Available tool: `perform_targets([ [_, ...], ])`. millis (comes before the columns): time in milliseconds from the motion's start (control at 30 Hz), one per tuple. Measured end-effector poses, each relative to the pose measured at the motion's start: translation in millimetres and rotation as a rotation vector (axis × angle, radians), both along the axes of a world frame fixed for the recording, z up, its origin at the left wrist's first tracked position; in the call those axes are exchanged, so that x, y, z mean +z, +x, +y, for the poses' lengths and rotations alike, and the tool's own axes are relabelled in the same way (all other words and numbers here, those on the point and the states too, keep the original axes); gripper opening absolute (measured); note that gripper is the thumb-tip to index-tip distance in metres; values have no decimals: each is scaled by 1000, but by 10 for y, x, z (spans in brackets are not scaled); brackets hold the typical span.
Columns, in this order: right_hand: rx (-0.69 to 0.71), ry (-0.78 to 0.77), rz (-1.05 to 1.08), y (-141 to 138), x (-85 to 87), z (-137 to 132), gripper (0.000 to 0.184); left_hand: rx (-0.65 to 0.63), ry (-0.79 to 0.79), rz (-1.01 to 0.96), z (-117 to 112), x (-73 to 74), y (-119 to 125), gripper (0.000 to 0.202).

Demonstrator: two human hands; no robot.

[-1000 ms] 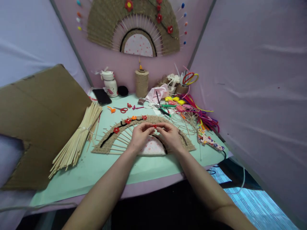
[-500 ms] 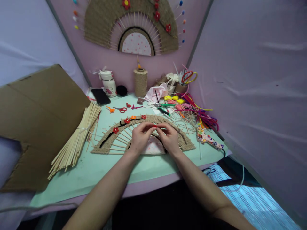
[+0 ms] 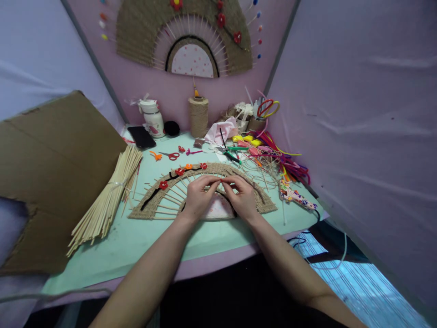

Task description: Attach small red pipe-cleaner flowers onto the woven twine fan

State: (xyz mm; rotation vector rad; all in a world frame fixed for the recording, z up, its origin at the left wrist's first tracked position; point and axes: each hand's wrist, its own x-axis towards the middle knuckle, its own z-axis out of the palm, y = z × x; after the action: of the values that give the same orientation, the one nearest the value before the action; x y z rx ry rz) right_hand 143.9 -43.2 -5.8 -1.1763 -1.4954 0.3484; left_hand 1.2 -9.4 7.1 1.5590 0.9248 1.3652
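My left hand [image 3: 197, 199] and right hand [image 3: 241, 197] are together over the woven fan [image 3: 263, 203], both sets of fingertips pinching one small red piece [image 3: 221, 181]. Left of my hands, red and orange flowers [image 3: 164, 185] already sit along the black stem [image 3: 152, 197]; the band right of my hands is bare so far, with the glue gun [image 3: 295, 197] beyond it

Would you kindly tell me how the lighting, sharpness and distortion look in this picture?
Head view: soft, even light, faint shadows under the left hand and right hand; no glare on the green table top; the wide lens bows the wall seams; the woven fan is sharp, but the small red piece at the fingertips is too tiny to resolve.
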Motion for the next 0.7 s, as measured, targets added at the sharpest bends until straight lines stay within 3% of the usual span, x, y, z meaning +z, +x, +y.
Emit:
perform_targets([
  [233,-13,8,25,-20,20,-3,13,24,-95,-43,12,-56,17,18],
  [700,-7,95,-120,25,-44,-10,16,-10,27,101,4,-56,2,12],
])
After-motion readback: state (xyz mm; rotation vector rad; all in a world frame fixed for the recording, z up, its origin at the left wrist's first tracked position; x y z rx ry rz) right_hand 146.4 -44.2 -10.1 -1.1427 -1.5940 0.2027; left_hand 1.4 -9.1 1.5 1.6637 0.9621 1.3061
